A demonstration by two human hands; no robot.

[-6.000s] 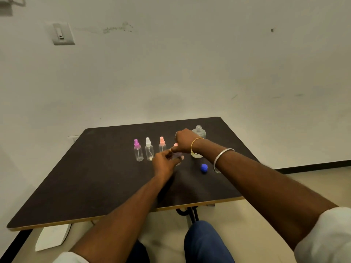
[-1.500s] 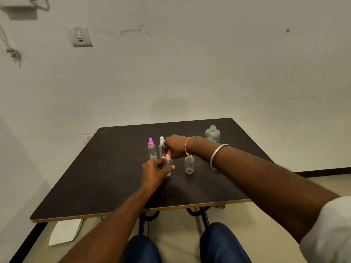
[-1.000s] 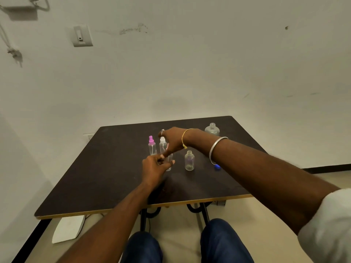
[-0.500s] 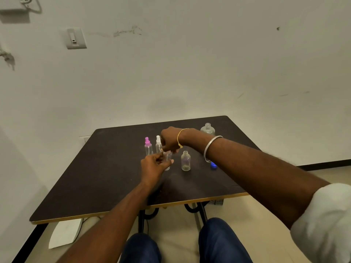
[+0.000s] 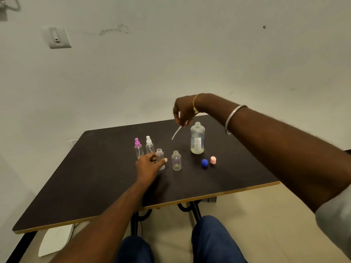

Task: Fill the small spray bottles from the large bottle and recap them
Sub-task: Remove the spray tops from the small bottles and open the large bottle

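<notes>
Holds sprayer (image 5: 176, 133) clamped in right fingers (image 5: 183, 119), tube hanging; grips open bottle (image 5: 160, 153) in curled left fingers (image 5: 161, 161). Best lowered to bench (image 5: 237, 171) below right fingers, beside pink cap (image 5: 213, 160), clear of large bottle (image 5: 197, 138).

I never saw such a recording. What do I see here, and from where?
There is no machine: a person works with bare hands, and the one camera sits on the person's head, looking down. On the dark table stand an uncapped large bottle, a purple-topped spray bottle, a white-topped spray bottle and an open small bottle; a blue cap and a pink cap lie nearby. The left hand grips a second open bottle. The raised right hand pinches a spray top whose thin tube hangs down.
</notes>
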